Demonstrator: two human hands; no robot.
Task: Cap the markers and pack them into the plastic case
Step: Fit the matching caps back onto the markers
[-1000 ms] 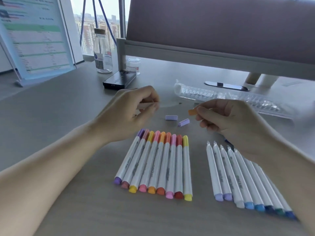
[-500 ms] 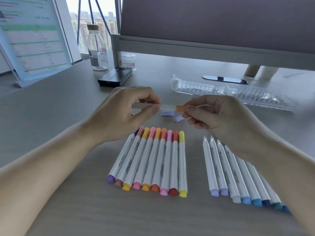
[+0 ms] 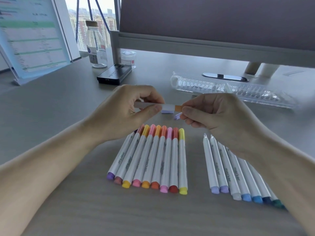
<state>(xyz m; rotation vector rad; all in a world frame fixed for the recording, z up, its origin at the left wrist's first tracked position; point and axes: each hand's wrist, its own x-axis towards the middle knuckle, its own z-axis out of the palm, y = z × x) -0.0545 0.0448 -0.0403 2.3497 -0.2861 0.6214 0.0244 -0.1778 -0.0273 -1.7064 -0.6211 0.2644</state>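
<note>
Spanning the scene, the grey worktop (image 3: 51,116) carries a clear plastic case (image 3: 230,90) at the far right, a row of capped markers (image 3: 150,159) and a row of uncapped markers (image 3: 230,169). Above these, the left hand (image 3: 126,111) clamps its fingers on a white marker (image 3: 153,105) lying level, its long axis left to right. The right hand (image 3: 219,114) pinches an orange cap (image 3: 178,108) in line with that axis, touching or almost on the marker's end.

left hand (image 3: 129,111) holds marker (image 3: 150,105); right hand (image 3: 214,114) pinches orange cap (image 3: 178,108).
</note>
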